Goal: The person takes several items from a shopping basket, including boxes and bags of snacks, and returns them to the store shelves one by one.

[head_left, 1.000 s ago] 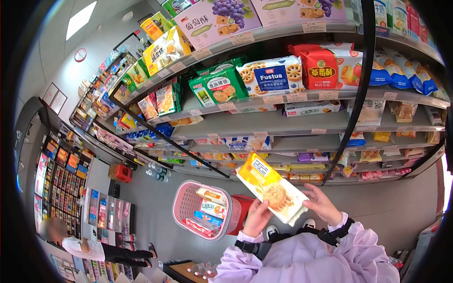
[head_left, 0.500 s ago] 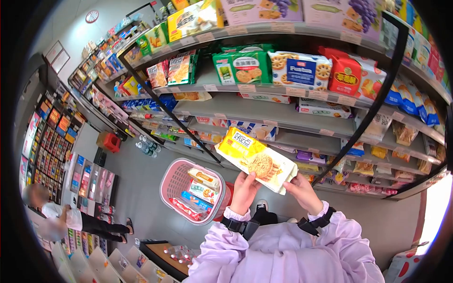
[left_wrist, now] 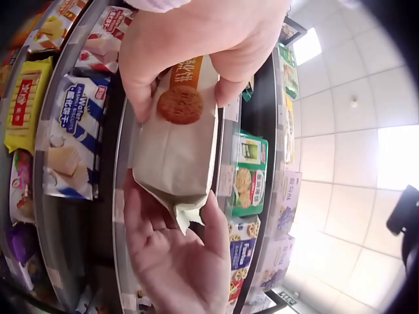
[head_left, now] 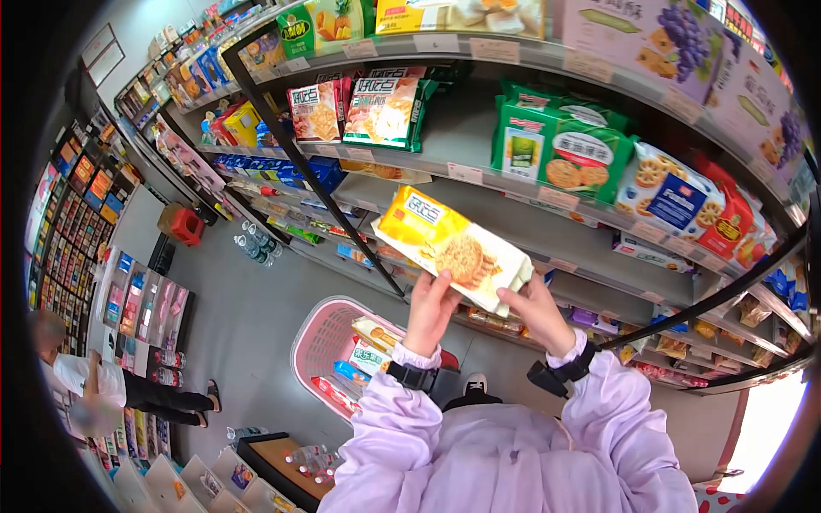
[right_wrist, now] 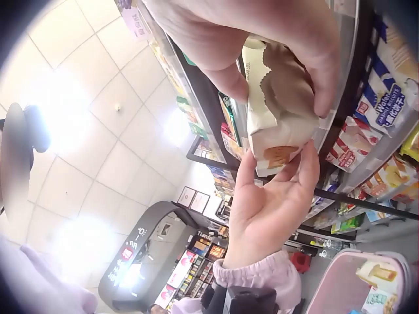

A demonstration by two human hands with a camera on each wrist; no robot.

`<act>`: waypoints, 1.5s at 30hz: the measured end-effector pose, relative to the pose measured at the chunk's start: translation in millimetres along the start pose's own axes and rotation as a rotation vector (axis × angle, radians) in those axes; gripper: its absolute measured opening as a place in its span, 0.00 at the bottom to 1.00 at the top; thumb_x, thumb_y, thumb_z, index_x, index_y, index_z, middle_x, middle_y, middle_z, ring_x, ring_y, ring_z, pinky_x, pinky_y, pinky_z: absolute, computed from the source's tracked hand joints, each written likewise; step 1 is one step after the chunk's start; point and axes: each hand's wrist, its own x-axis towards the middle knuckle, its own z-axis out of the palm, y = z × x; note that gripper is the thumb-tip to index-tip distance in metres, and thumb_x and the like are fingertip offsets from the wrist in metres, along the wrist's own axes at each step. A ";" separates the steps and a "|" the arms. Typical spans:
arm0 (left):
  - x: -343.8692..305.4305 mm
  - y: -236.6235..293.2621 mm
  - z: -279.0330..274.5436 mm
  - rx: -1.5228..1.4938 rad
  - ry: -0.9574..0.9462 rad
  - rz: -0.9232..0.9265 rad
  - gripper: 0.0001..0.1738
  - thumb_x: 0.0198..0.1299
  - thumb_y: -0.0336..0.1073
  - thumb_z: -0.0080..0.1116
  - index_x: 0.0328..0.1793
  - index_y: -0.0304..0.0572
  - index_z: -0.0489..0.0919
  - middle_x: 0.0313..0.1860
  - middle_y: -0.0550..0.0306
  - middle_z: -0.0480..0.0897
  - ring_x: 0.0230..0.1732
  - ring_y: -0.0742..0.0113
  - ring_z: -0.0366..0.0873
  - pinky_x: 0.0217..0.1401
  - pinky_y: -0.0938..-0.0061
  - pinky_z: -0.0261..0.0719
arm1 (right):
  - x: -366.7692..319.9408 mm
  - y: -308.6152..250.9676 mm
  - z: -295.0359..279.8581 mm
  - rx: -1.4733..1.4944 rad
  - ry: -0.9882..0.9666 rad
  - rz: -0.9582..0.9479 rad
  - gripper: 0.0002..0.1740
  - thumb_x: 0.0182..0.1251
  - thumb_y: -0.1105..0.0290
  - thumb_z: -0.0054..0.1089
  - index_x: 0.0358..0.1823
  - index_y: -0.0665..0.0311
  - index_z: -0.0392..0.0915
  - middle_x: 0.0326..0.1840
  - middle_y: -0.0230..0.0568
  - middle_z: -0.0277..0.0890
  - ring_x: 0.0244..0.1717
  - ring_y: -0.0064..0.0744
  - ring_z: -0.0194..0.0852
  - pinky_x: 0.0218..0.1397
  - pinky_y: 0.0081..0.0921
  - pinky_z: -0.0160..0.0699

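Between both hands is a yellow and cream packet of biscuits, its printed front turned up toward the head camera. My left hand grips its lower middle, thumb on the front face. At the packet's right end my right hand pinches it, thumb near the crimped end. In the left wrist view the packet shows a crimped, folded end between the fingers of the right hand. The right wrist view shows the left hand holding the packet's far part from beneath.
A pink shopping basket with several packets stands on the floor at lower left. Shelves of snacks curve ahead, with green biscuit packs and a black post. Another person stands at far left; water bottles stand on the floor.
The head view has turned, so the shelves shift right and the basket slides partly behind my left sleeve. The packet, still held in both hands, sits slightly higher and further left in view.
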 end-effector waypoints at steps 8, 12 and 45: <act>103.0 55.6 -59.9 -0.101 -0.034 -0.088 0.19 0.64 0.32 0.42 0.60 0.34 0.63 0.56 0.51 0.70 0.56 0.61 0.70 0.59 0.64 0.68 | 122.0 3.1 41.0 -0.087 0.014 -0.031 0.31 0.50 0.74 0.63 0.56 0.71 0.60 0.51 0.43 0.69 0.51 0.30 0.69 0.53 0.25 0.69; 144.0 71.6 -78.0 -0.144 -0.041 -0.025 0.18 0.64 0.30 0.41 0.58 0.30 0.63 0.54 0.48 0.71 0.55 0.60 0.70 0.59 0.63 0.68 | 168.2 7.1 58.3 -0.212 -0.017 -0.175 0.30 0.49 0.74 0.62 0.54 0.73 0.61 0.49 0.45 0.70 0.46 0.31 0.71 0.48 0.25 0.72; 200.8 119.1 -135.5 0.932 0.305 0.355 0.31 0.48 0.26 0.51 0.61 0.22 0.60 0.50 0.45 0.70 0.30 0.73 0.72 0.30 0.81 0.72 | 281.3 54.4 99.7 -0.875 0.007 0.014 0.30 0.46 0.60 0.66 0.49 0.70 0.68 0.37 0.45 0.73 0.37 0.31 0.72 0.39 0.24 0.70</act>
